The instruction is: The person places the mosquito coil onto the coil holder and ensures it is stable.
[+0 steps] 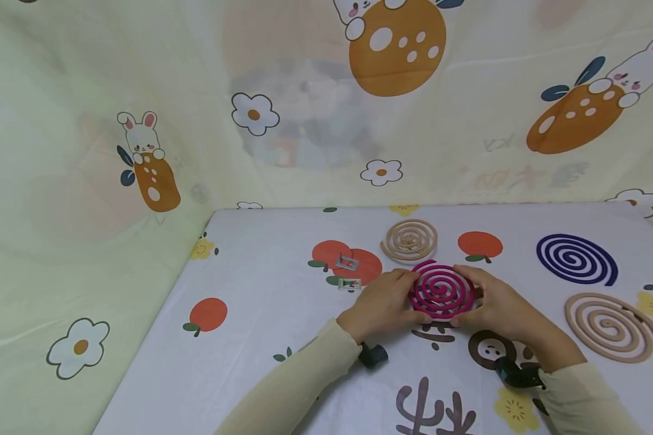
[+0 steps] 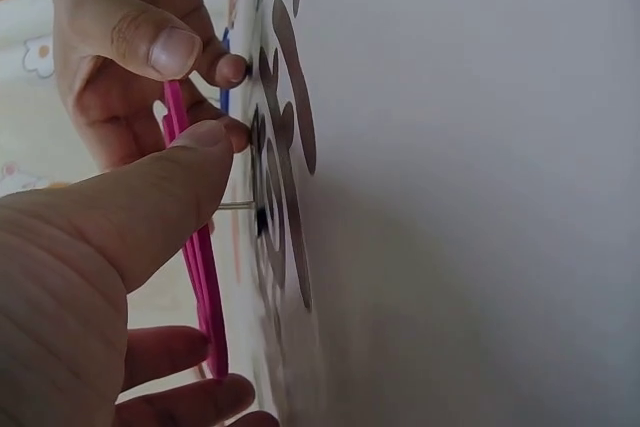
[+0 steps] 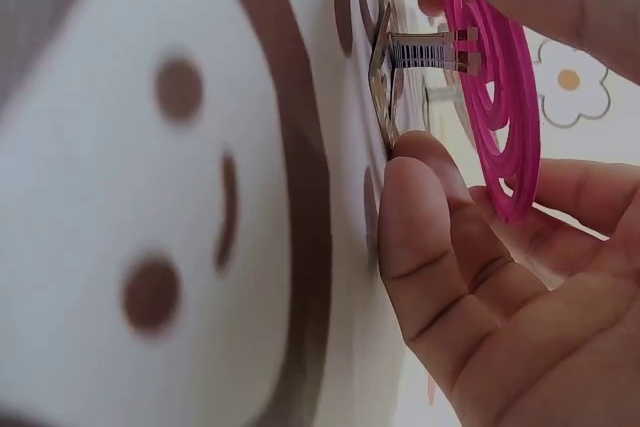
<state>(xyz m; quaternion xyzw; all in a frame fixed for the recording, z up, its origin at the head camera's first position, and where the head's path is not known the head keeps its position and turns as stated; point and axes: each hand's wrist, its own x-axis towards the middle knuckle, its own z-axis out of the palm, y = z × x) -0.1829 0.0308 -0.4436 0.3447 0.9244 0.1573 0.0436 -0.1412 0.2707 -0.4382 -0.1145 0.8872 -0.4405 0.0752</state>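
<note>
A magenta mosquito coil lies between both hands, just above the table. Across its left edge, my left hand grips it, the thumb on one side and fingertips at the lower rim in the left wrist view. My right hand holds the opposite edge, its thumb low by the tabletop. Beneath the coil stands a small metal stand, its upright prongs reaching the coil; whether they are fitted into it, I cannot tell. Much of the stand is hidden in the head view.
A tan coil sits behind the hands. To the right lie a dark blue coil and another tan coil. Two small metal stands are left of the hands. Printed cloth hangs behind the table.
</note>
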